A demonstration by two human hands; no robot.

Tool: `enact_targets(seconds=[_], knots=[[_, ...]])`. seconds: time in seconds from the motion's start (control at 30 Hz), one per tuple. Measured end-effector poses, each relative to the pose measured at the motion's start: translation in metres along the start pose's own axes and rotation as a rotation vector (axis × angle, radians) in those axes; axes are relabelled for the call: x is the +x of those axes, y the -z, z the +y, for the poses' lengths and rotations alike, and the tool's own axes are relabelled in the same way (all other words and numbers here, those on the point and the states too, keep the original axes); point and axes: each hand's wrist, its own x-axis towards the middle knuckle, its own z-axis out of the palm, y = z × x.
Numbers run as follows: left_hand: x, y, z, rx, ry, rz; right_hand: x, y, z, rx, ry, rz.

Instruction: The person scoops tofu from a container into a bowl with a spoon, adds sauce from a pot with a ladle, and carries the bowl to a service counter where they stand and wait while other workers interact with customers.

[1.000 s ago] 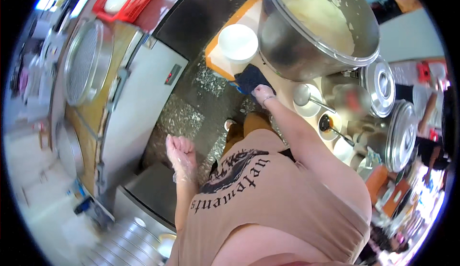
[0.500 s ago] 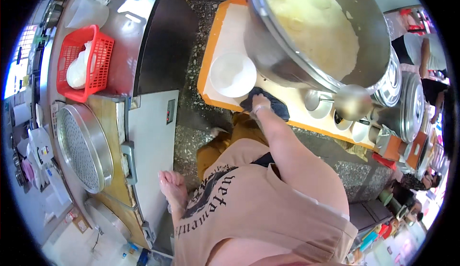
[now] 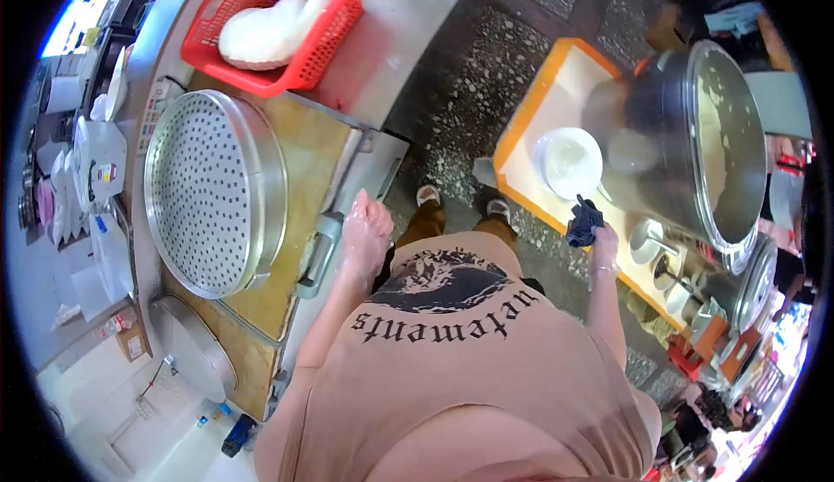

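Observation:
My right hand (image 3: 604, 248) is closed on a dark blue cloth (image 3: 585, 222), which hangs bunched beside the orange-edged table (image 3: 530, 122). Just beyond the cloth a white bowl (image 3: 571, 163) stands on that table. My left hand (image 3: 367, 224), wet-looking, is in front of my body with its fingers curled in and nothing visible in them. Nearest to it is the grey handle (image 3: 321, 254) on the edge of the counter. A round metal steamer tray (image 3: 204, 191) full of holes rests on the wooden board (image 3: 300, 204) to the left.
Farther up the counter is a red plastic basket (image 3: 334, 35) holding something white. A large steel pot (image 3: 669, 139) with pale contents stands on the table at right. Ladles and small bowls (image 3: 645, 241) sit beside it. Below is a speckled floor (image 3: 482, 56).
I have turned leftward, toward the counter. The cloth, earlier on the table under my right hand, is now lifted in it. My left hand has come up near the counter handle.

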Motion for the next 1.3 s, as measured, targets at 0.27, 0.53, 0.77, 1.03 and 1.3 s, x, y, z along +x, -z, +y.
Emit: enact_targets(seconds=[0.27, 0.53, 0.77, 1.03, 1.3], knots=[[0.019, 0.031, 0.062, -0.077, 0.005, 0.062, 0.027, -0.254, -0.171, -0.050, 0.284, -0.279], [0.044, 0.042, 0.076, -0.106, -0.008, 0.185, 0.061, -0.513, -0.200, -0.762, 1.057, -0.706], [0.094, 0.022, 0.101, -0.216, -0.119, 0.367, 0.151, -0.543, -0.198, -1.188, 1.328, -0.898], [0.164, -0.031, 0.124, -0.179, -0.033, 0.365, 0.386, -0.491, -0.328, -0.959, 1.055, -0.030], [0.198, -0.024, 0.155, -0.040, 0.020, 0.098, 0.307, -0.470, -0.315, -0.461, 0.319, 0.026]])
